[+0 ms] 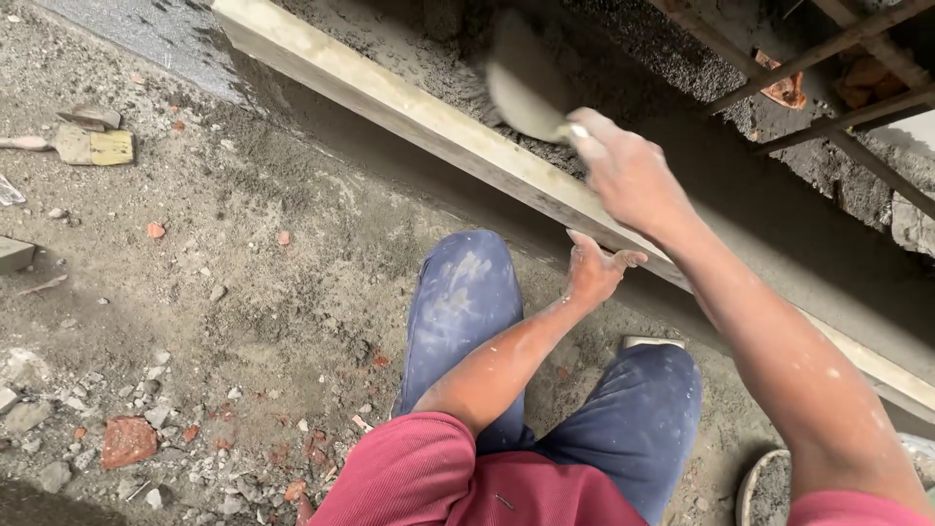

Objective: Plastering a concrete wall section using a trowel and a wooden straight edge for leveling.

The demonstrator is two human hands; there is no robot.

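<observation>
Rubble-strewn dirt floor (243, 292) was seen below; trowel (524, 83) was clenched in right hand (628, 175) over wet mortar (438, 58), left hand (592, 271) loosely spread against wooden board (409, 112) for support.

The ground (243, 253) is bare packed dirt strewn with small stones and grit. A hand tool with a yellow block-shaped head (93, 146) lies flat near the left edge, beside a small grey stone (91, 117). A large red brick fragment (128, 440) rests at lower left among pale rubble; smaller red chips are scattered across the dirt. A grey slab corner (15, 253) shows at the left edge. At upper right, rusted steel bars (828, 93) cross above broken orange brick (784, 90). The rim of a round pan (755, 482) appears at lower right.
</observation>
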